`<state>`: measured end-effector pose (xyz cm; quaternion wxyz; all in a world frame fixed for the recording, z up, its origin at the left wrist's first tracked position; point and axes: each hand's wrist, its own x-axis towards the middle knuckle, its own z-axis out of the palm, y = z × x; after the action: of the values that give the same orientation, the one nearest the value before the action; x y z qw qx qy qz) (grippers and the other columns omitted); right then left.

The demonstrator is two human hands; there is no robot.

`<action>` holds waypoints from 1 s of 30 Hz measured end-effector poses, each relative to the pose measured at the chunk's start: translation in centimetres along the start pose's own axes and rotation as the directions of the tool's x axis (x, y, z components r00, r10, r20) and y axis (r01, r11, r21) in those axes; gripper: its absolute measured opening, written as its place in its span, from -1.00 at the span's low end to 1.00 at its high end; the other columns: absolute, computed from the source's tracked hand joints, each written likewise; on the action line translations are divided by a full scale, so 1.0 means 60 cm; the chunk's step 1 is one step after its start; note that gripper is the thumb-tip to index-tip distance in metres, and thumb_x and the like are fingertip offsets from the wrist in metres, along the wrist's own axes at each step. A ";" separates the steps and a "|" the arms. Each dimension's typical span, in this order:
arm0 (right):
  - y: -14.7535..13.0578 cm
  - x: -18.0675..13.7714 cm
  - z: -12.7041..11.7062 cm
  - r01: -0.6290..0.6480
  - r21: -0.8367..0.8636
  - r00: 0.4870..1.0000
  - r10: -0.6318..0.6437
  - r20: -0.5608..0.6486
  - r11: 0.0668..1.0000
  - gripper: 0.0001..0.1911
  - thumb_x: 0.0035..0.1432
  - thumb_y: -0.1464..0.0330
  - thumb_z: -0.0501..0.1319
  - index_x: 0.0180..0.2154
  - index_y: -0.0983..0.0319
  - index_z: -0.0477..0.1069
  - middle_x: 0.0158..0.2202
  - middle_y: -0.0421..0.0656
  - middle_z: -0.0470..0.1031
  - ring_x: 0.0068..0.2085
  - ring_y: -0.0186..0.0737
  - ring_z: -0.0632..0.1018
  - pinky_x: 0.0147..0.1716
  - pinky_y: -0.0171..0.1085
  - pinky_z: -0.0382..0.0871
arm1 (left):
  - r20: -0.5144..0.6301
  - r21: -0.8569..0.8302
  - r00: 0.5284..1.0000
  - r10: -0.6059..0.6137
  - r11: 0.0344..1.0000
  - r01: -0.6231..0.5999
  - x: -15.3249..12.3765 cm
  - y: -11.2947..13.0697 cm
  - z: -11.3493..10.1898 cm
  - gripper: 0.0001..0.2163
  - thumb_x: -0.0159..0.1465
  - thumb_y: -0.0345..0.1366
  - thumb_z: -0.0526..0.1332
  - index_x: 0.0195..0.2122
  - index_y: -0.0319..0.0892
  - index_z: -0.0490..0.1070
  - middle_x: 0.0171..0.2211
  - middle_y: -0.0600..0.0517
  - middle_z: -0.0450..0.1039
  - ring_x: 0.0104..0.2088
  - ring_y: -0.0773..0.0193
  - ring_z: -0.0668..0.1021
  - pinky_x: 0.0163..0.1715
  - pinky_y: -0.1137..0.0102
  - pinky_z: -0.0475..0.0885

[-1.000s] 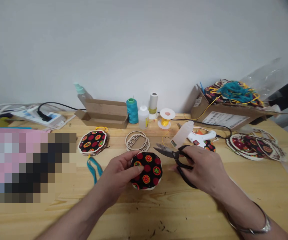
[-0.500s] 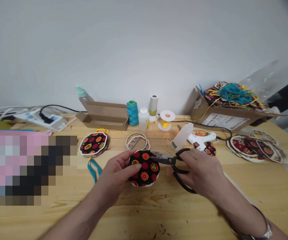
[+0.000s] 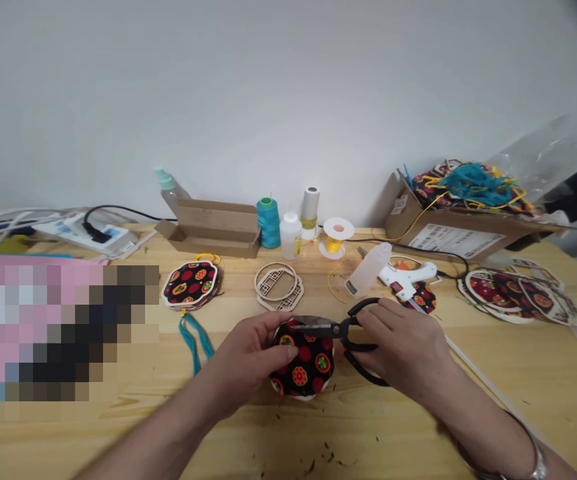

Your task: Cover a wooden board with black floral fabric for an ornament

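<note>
Between the thumb and fingers of my left hand (image 3: 255, 353) is a round, scalloped piece of black floral fabric (image 3: 301, 377) with a pale edge showing beneath it. My right hand (image 3: 405, 343) has its fingers in the black handles of a pair of scissors (image 3: 338, 330). The scissor blades lie across the upper part of the fabric piece, pointing left toward my left fingertips. Whether they bite into cloth there I cannot tell. Behind the piece lie openwork wooden frames (image 3: 281, 293).
A stack of similar fabric pieces (image 3: 191, 285) with a teal tassel (image 3: 197, 343) lies left. Behind stand an open cardboard box (image 3: 213, 233), teal thread (image 3: 269, 223) and a yellow spool (image 3: 335, 240). To the right are a glue gun (image 3: 411, 277) and a filled carton (image 3: 461, 237). Dark scraps dot the table.
The fabric piece and my left hand have shifted slightly right and down. The scissor blades now lie further over the fabric's upper edge. The whole view has shifted a little.
</note>
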<state>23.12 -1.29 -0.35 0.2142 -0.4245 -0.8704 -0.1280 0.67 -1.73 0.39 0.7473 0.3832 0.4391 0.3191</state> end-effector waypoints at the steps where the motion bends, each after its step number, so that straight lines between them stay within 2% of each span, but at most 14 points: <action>1: 0.000 0.000 0.000 0.009 -0.008 1.000 -0.009 -0.009 1.000 -0.75 0.09 0.24 0.14 -0.53 0.24 0.34 -0.55 -0.19 0.42 -0.48 -0.29 0.40 -0.52 -0.29 0.13 | 0.010 -0.003 1.000 0.002 1.000 -0.002 0.000 0.000 0.001 -0.65 0.04 -0.48 0.27 -0.10 -0.16 0.46 -0.31 0.00 0.60 -0.33 0.23 0.60 -0.29 0.41 0.46; 12: 0.003 -0.007 0.001 0.031 -0.046 0.999 -0.029 0.038 0.998 -0.79 0.07 0.24 0.19 -0.48 0.25 0.36 -0.51 -0.18 0.43 -0.44 -0.25 0.40 -0.49 -0.27 0.15 | -0.004 0.009 1.000 -0.007 1.000 0.007 0.000 -0.001 0.000 -0.67 0.03 -0.49 0.26 -0.14 -0.16 0.48 -0.33 0.01 0.60 -0.36 0.22 0.60 -0.33 0.40 0.47; 30: 0.003 -0.010 0.005 0.029 -0.068 0.999 -0.028 0.026 0.997 -0.80 0.03 0.24 0.23 -0.49 0.24 0.35 -0.52 -0.20 0.41 -0.45 -0.24 0.37 -0.49 -0.27 0.09 | -0.002 0.027 1.000 -0.020 0.999 0.020 0.002 -0.002 0.000 -0.69 0.03 -0.48 0.27 -0.16 -0.20 0.47 -0.27 -0.01 0.59 -0.30 0.18 0.60 -0.32 0.39 0.47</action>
<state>23.51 -1.44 -0.91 0.1867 -0.4207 -0.8741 -0.1551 0.76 -1.69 0.26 0.7448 0.3885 0.4479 0.3060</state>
